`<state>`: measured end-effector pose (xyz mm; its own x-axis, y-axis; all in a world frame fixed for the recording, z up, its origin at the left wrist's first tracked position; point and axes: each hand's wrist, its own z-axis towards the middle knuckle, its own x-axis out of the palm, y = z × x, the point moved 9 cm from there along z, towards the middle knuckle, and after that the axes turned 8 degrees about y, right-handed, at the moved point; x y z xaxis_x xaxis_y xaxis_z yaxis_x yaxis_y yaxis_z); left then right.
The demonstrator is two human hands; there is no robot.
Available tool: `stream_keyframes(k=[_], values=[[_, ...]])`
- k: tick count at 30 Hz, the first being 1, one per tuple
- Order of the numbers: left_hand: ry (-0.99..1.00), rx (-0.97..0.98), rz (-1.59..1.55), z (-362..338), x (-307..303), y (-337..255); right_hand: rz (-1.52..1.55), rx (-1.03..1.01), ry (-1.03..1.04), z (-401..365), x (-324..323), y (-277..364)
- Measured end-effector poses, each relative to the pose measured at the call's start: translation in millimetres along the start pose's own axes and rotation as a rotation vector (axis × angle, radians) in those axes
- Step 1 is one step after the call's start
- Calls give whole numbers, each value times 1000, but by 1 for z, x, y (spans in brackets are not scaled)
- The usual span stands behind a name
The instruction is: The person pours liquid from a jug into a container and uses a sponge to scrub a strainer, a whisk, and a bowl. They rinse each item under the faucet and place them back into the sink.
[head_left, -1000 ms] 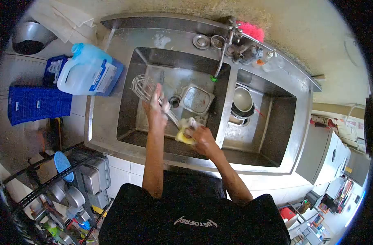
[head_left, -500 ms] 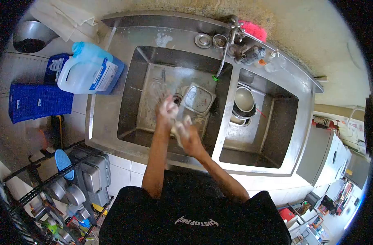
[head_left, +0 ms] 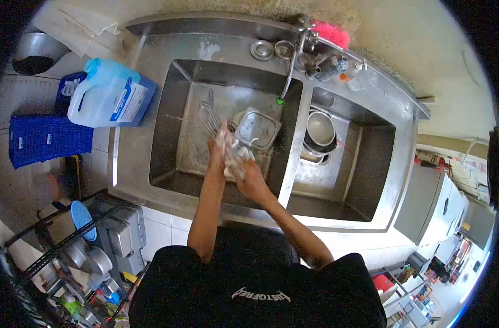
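My left hand [head_left: 217, 153], wet and foamy, is closed over the large steel basin. From its fingertips a wire whisk [head_left: 208, 117] points up and left, its loops over the basin floor. Beside it, my right hand [head_left: 252, 179] is closed round something whitish and soapy, which foam and motion blur keep me from naming. Both hands almost meet, with a blurred pale streak between them. Just beyond my right hand, a rectangular steel pan [head_left: 258, 129] lies in the basin near the drain.
Stacked bowls [head_left: 321, 129] stand in the right basin. A tap [head_left: 291, 74] with a green tip hangs over the left basin. A blue liquid jug [head_left: 110, 95] stands on the left ledge, near blue baskets [head_left: 50, 139]. Bottles [head_left: 356, 76] and a pink scrubber [head_left: 330, 34] line the back.
My hands have shifted slightly and drawn closer together. The whisk, blurred before, shows more sharply. The whole view has slid a little to the left.
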<state>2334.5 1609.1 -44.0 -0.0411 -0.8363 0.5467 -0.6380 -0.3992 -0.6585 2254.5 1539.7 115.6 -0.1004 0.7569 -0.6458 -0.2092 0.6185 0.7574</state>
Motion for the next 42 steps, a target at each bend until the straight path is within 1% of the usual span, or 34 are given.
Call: stream_keyframes(k=[1,2,4,5,6,9,11,12,13,14,15,16,17,18,19,20,21,23,24,25,26,27,28,30,31,33,34,35,36,37,38,39,40,42], values=[[-150,-79,22,-26,28,-14,13,13,5,3,-8,-1],[-299,-160,31,-57,61,-31,235,266,23,10,-20,-24],[-327,-145,203,-58,56,-23,474,539,83,4,-4,-52],[-319,-108,374,-53,53,-26,323,358,-54,7,-13,-42],[-345,-116,370,-48,50,-24,169,164,-202,10,-23,-31],[-257,-1,239,-38,60,-12,243,201,-131,-1,-4,-53],[-215,59,148,-42,56,-6,543,519,-74,1,-2,-87],[-243,38,141,-42,49,-12,518,549,-107,0,-8,-75],[-290,-144,111,-38,43,-15,525,554,-87,-4,0,-71],[-330,-330,82,-38,35,-9,280,272,-169,0,-14,-41],[-341,-346,78,-36,21,13,33,-3,-247,-7,-22,-8],[-248,-239,46,-24,15,35,167,28,-181,-6,-3,-37],[-230,-98,157,-37,33,10,172,29,-180,-1,-5,-43],[-223,43,269,-53,54,-17,378,357,-67,-2,8,-70],[-235,40,268,-46,36,-15,575,676,51,-12,28,-90],[-220,-87,125,-27,9,-2,292,233,-115,5,9,-47],[-205,-227,-22,-33,13,-6,296,236,-111,0,13,-45],[-281,-174,-37,-52,25,-18,420,123,-95,-1,17,-37],[-236,29,132,-54,38,-27,679,626,-44,-1,32,-71],[-200,215,291,-61,48,-36,678,635,-40,-7,37,-75],[-221,-18,301,-59,41,-27,623,596,-46,-14,43,-79],[-222,-5,301,-43,23,-29,502,485,-58,-7,34,-62],[-276,18,21,-23,-7,-15,375,379,-82,0,26,-45],[-432,-160,75,-44,-9,-12,514,448,-54,-7,34,-54],[-408,-143,80,-47,3,-15,658,491,-31,-1,41,-66],[-298,73,23,-55,26,-16,695,565,-32,-7,47,-82],[-425,-179,127,-47,3,-10,397,346,-113,-8,42,-69],[-412,-164,135,-40,1,-12,97,125,-196,-7,37,-47],[-438,-233,85,-44,-3,1,149,54,-208,4,15,-21],[-459,-291,37,-43,-7,11,141,49,-225,15,7,-22],[-378,-24,100,-48,9,-5,252,267,-200,22,8,-46],[-378,-31,100,-48,7,-4,369,496,-158,15,15,-68],[-378,-60,36,-47,2,-2,515,416,-52,-4,47,-87],[-356,-67,-15,-35,-2,-15,401,361,-100,-10,33,-74]])
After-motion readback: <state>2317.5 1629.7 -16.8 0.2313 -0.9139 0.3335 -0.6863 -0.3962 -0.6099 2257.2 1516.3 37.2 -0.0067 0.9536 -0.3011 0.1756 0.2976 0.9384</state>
